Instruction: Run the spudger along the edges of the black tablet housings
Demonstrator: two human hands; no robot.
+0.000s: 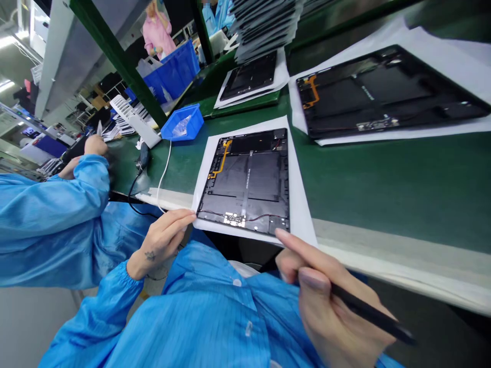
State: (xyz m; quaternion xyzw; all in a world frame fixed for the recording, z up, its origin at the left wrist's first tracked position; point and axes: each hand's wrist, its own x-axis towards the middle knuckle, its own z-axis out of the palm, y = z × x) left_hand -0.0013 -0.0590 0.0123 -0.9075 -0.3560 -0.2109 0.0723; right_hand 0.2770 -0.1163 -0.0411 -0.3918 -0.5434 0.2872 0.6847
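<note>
This is an electronics assembly workshop on a factory floor. A long green-topped bench [368,189] carries open black tablet housings with orange ribbon cables [245,174] on white paper sheets, beside a bright blue plastic parts tray [183,122]. Behind stand a tall stack of thin grey trays [264,25] and a large blue plastic crate [172,71]. A co-worker in a shiny blue smock [49,225] sits alongside.

Tablet housing [264,176] on paper sheet [301,204] at bench [383,189] edge; small bin [191,131] beyond, left; larger bin [174,74] further back; second housing [406,94] right
</note>
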